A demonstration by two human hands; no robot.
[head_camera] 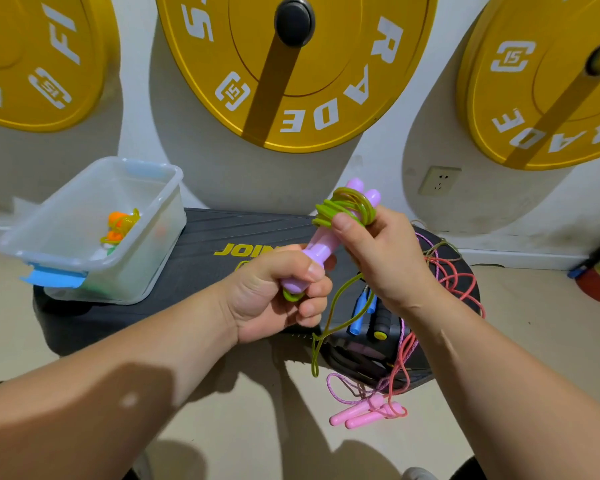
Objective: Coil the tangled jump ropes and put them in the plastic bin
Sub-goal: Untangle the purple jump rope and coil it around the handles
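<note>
Head view: left hand (278,292) curls in a fist round the lower ends of the lilac handles (321,244), two held side by side and tilted up to the right. The right hand (381,261) grips the upper part, with the thumb pressing the green rope (349,206) where it is wound in several loops round the handles just below their rounded tips. One loose green loop hangs down between the hands, past the front edge of the black step platform (205,268). The plastic bin (146,261) is clear with blue latches and sits on the platform's left end, well left of the hands. An orange-handled rope (120,225) lies inside it. Under and right of the right hand is a tangle on the platform: blue handles (359,311), a black handle (381,322) with a yellow end, and a red rope (456,280) looping off the right edge. The pink handles (368,415) lie on the floor (222,427) in front of the platform, with a pink braided cord (342,386) and the red rope running to them. Yellow weight plates (326,109) hang on the wall behind, and a wall socket (439,180) is at right.
</note>
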